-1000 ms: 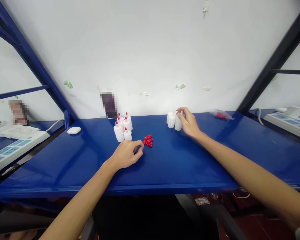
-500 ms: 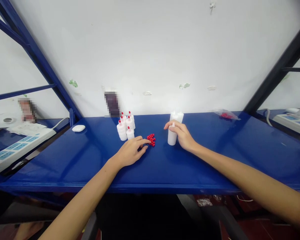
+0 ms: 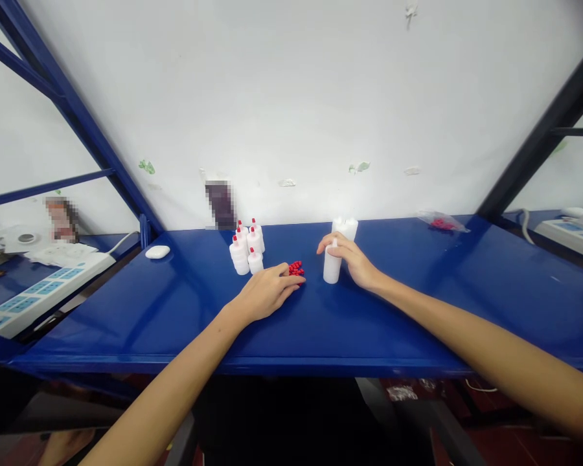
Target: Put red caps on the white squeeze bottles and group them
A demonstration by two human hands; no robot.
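My right hand (image 3: 354, 257) is closed around the upper part of a white bottle (image 3: 331, 268) that stands upright and shows no red cap on its tip. My left hand (image 3: 271, 289) rests over the near side of a small pile of red caps (image 3: 296, 265), its fingers bent together; whatever is between the fingertips is too small to make out. Left of the pile stand several white bottles with red caps (image 3: 247, 246). More white bottles (image 3: 350, 226) are partly hidden behind my right hand.
The blue table (image 3: 291, 336) meets a white wall. A white oval object (image 3: 157, 252) lies at the left, and a clear bag with red pieces (image 3: 442, 223) at the back right. Power strips (image 3: 48, 285) sit beyond the blue frame on the left and also on the right.
My left hand has moved slightly right and now covers more of the red caps, with its fingers closer together. My right hand still holds the bottle, with little movement.
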